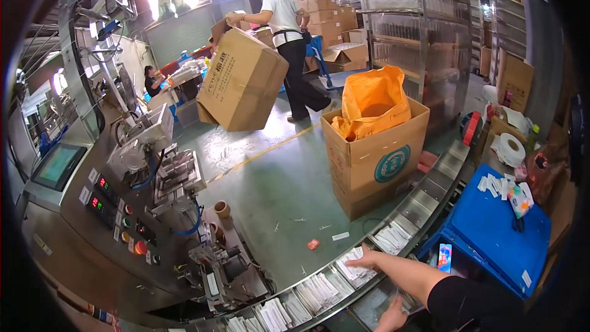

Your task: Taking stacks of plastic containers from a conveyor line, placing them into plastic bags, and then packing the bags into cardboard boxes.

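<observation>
A curved metal conveyor (424, 193) with divided compartments runs past me, several of them filled with thin white packets (319, 292). Over one of these compartments reaches my right hand (364, 259), its fingers stretched out and thumb apart, touching the packets there. Lower down, on my side of the conveyor, my left hand (393, 318) is partly cut off by the lower edge. Its fingers are drawn together by a clear surface; what they hold, if anything, is too small to make out.
Beyond the conveyor stands a cardboard box (369, 175) with an orange bag (375, 101). A person (286, 31) carries a large carton (243, 80). At right, a blue lid (491, 227) bears packets; a phone (444, 258) lies near it. A machine control panel (117, 215) fills the left.
</observation>
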A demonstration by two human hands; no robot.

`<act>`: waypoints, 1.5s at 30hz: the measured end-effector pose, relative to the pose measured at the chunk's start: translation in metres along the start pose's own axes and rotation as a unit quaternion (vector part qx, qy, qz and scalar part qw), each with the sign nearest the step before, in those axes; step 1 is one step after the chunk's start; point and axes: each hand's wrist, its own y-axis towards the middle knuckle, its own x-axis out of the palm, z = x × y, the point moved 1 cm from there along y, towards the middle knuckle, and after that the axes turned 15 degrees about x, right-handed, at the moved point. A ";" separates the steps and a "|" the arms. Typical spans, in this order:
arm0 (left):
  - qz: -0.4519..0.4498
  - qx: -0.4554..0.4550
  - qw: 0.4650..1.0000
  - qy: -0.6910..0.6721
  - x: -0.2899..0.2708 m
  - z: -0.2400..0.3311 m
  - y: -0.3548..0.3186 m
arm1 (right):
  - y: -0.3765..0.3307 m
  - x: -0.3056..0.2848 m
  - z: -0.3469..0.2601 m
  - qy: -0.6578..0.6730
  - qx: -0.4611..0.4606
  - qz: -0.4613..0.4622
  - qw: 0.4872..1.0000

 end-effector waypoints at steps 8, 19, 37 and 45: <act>0.033 0.061 0.997 0.033 0.057 -0.072 0.003 | -0.046 0.000 -0.023 -0.170 0.096 0.051 0.979; -0.033 -0.011 0.999 -0.010 0.000 -0.016 -0.009 | -0.072 0.024 -0.042 -0.196 0.011 0.081 0.977; 0.007 0.001 0.999 -0.040 0.005 -0.044 0.003 | -0.067 -0.044 -0.020 0.036 -0.135 0.074 0.987; 0.039 -0.012 0.997 -0.067 0.005 -0.057 0.013 | -0.131 -0.099 0.027 0.327 -0.086 -0.105 0.935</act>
